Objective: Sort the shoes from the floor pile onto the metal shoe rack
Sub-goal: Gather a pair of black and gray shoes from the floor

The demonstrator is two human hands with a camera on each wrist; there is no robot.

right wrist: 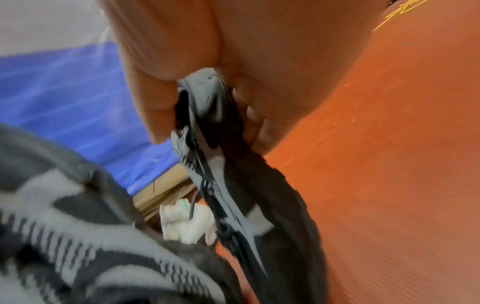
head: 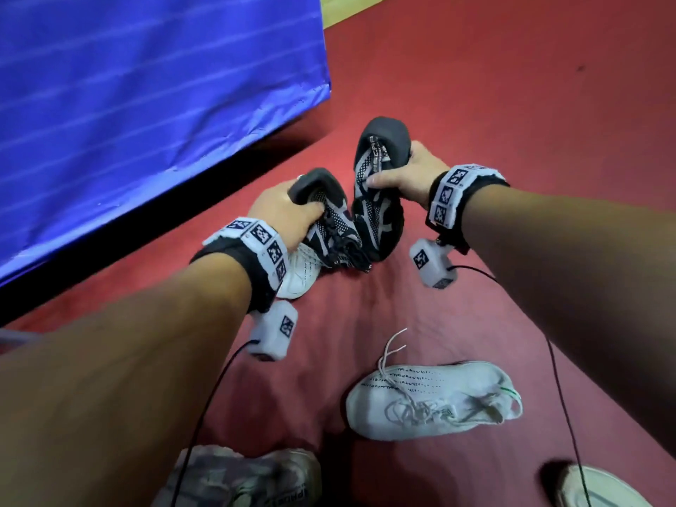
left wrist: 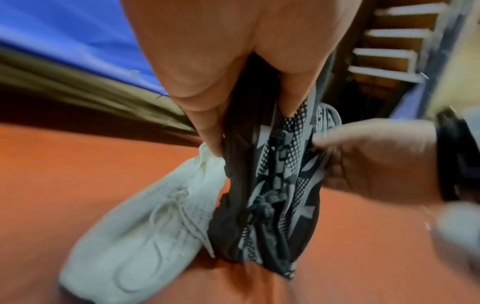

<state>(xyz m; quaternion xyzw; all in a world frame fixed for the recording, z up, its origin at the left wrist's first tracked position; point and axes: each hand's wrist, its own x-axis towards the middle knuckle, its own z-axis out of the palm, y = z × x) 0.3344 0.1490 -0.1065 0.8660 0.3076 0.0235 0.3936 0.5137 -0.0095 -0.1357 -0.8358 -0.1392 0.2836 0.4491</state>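
Note:
I hold a pair of black-and-grey patterned knit shoes above the red floor. My left hand [head: 292, 210] grips the heel opening of the left shoe [head: 334, 228], its toe pointing down toward me. My right hand [head: 406, 170] grips the collar of the right shoe [head: 378, 199], heel up. The two shoes hang side by side, nearly touching. In the left wrist view my left fingers [left wrist: 207, 115] pinch the dark shoe [left wrist: 272, 185]. In the right wrist view my right hand [right wrist: 207, 82] clamps the shoe's heel [right wrist: 233, 185]. A rack-like slatted frame [left wrist: 389, 55] shows, blurred, at the upper right.
A white sneaker [head: 298, 274] lies on the floor under my left hand. Another white knit sneaker [head: 435, 400] lies nearer me, with a grey shoe [head: 241, 477] and a white shoe [head: 603, 488] at the bottom edge. A blue-covered block [head: 146, 97] stands at the left on the red mat [head: 512, 104].

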